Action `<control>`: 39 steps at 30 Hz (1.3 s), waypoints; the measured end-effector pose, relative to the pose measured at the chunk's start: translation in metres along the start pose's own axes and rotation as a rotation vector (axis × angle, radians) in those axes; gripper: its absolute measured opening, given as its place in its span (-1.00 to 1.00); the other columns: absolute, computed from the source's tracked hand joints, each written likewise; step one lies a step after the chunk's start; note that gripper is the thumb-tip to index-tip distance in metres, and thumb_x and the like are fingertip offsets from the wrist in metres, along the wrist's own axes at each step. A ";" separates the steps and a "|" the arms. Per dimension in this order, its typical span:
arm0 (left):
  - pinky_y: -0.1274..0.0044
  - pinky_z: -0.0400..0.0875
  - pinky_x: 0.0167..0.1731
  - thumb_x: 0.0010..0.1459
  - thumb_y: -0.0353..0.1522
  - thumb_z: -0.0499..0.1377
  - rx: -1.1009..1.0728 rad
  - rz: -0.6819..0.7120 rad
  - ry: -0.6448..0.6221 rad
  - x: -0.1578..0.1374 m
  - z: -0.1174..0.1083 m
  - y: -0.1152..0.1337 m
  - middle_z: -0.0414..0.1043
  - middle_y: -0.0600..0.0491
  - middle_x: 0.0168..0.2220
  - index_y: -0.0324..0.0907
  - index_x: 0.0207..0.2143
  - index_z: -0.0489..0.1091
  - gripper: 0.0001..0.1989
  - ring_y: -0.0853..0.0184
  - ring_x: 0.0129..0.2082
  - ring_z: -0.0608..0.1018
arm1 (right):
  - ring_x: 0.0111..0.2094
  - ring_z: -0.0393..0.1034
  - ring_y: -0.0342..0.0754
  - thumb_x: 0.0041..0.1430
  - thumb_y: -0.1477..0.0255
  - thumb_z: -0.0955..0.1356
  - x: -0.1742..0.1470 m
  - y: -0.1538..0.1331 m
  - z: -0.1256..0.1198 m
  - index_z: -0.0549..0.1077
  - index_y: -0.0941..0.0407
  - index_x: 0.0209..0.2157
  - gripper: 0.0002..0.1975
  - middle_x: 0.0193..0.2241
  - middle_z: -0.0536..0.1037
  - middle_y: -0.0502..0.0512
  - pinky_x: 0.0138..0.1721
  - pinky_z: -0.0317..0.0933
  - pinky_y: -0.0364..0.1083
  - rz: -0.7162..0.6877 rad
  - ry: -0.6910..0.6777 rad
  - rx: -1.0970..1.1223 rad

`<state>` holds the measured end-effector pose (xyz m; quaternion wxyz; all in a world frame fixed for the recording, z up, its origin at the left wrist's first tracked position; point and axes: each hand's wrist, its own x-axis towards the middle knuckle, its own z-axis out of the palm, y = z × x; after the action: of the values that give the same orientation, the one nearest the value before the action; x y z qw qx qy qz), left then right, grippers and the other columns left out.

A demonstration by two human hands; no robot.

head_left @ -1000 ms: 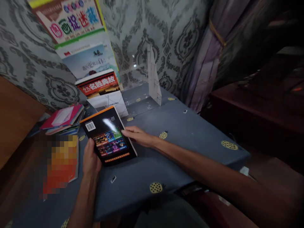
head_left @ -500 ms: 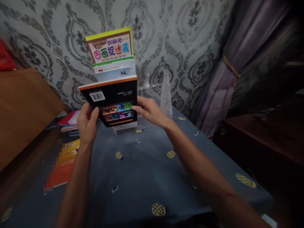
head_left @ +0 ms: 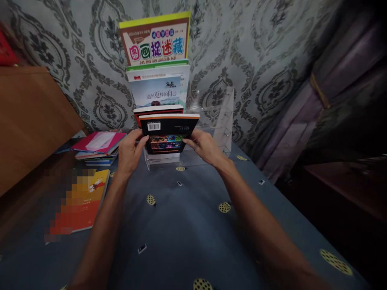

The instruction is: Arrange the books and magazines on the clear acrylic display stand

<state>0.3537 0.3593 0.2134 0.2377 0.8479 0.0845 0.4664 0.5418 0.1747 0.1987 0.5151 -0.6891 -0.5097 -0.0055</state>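
A black book [head_left: 169,129] with an orange-and-white top edge, a barcode and coloured pictures is gripped at its two sides. My left hand [head_left: 131,149] pinches its left edge, thumb on the near cover; my right hand [head_left: 207,147] does the same at its right edge. Behind it, a clear tiered rack [head_left: 225,125] holds books standing in steps: a red-edged one [head_left: 159,109], a pale blue one [head_left: 157,90], white and green-edged ones, and a tall yellow-topped book [head_left: 155,40] at the back. The black book's lower part is in front of the rack's left side.
Left of my arm, a stack of books [head_left: 96,143] with a pink one on top lies on the blue tablecloth [head_left: 181,241]. Nearer is an orange-red book [head_left: 90,205], partly pixelated. A brown wooden panel [head_left: 33,117] stands far left; a purple curtain [head_left: 290,125] hangs right.
Both hands and the black book have shifted right and away from me, closer to the rack. A red-edged book now shows behind it, and more of the pale blue cover is visible.
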 end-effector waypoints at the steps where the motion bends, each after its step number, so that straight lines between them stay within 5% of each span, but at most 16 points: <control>1: 0.53 0.32 -0.28 0.28 -0.19 0.14 0.024 0.007 -0.017 0.000 0.001 -0.004 0.54 0.02 -0.27 -0.17 -0.22 0.50 -0.75 0.29 -0.27 0.52 | -0.14 0.41 0.14 0.26 0.21 0.38 0.001 0.004 0.001 0.54 0.06 -0.27 -0.79 -0.23 0.57 0.14 -0.07 0.20 0.06 -0.027 -0.019 -0.094; 5: 0.50 0.29 -0.27 0.31 -0.22 0.10 0.164 0.019 -0.090 -0.001 0.002 -0.015 0.51 0.02 -0.33 -0.16 -0.27 0.48 -0.76 0.26 -0.31 0.51 | -0.17 0.45 0.13 0.33 0.35 0.30 0.001 0.016 0.011 0.51 0.08 -0.23 -0.84 -0.22 0.58 0.17 -0.16 0.19 0.02 -0.044 -0.069 -0.330; 13: 0.45 0.26 -0.32 0.32 -0.27 0.09 0.540 -0.087 -0.350 -0.006 -0.001 -0.031 0.57 -0.04 -0.26 -0.11 -0.21 0.46 -0.82 0.15 -0.28 0.56 | -0.28 0.50 0.10 0.22 0.44 0.38 -0.003 0.027 0.038 0.41 0.08 -0.10 -0.80 -0.34 0.62 0.11 -0.26 0.19 -0.02 0.125 -0.052 -0.322; 20: 0.44 0.27 -0.32 0.31 -0.22 0.12 0.521 -0.155 -0.373 -0.006 0.000 -0.037 0.56 -0.06 -0.32 -0.12 -0.23 0.43 -0.81 0.10 -0.31 0.58 | -0.36 0.48 0.06 0.18 0.44 0.39 -0.005 0.033 0.045 0.39 0.05 -0.15 -0.81 -0.42 0.60 0.06 -0.28 0.21 -0.01 0.143 0.054 -0.191; 24: 0.45 0.28 -0.34 0.36 -0.20 0.04 0.607 -0.142 -0.397 -0.008 0.002 -0.035 0.59 -0.09 -0.25 -0.12 -0.17 0.39 -0.78 0.08 -0.25 0.61 | -0.36 0.49 0.04 0.22 0.44 0.36 -0.006 0.033 0.049 0.42 0.05 -0.30 -0.99 -0.43 0.59 0.08 -0.32 0.21 -0.05 0.143 0.012 -0.271; 39: 0.46 0.36 -0.28 0.39 -0.22 0.02 0.694 -0.233 -0.430 -0.007 0.007 -0.026 0.58 -0.08 -0.15 -0.15 -0.07 0.31 -0.78 0.12 -0.14 0.62 | -0.26 0.56 0.03 0.23 0.54 0.37 -0.006 0.030 0.049 0.49 0.10 -0.29 -0.94 -0.33 0.66 0.14 -0.28 0.23 -0.10 0.238 -0.030 -0.339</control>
<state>0.3577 0.3770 0.1920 0.0015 0.9403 0.2804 0.1929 0.5344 0.2068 0.1515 0.3814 -0.8211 -0.4241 -0.0202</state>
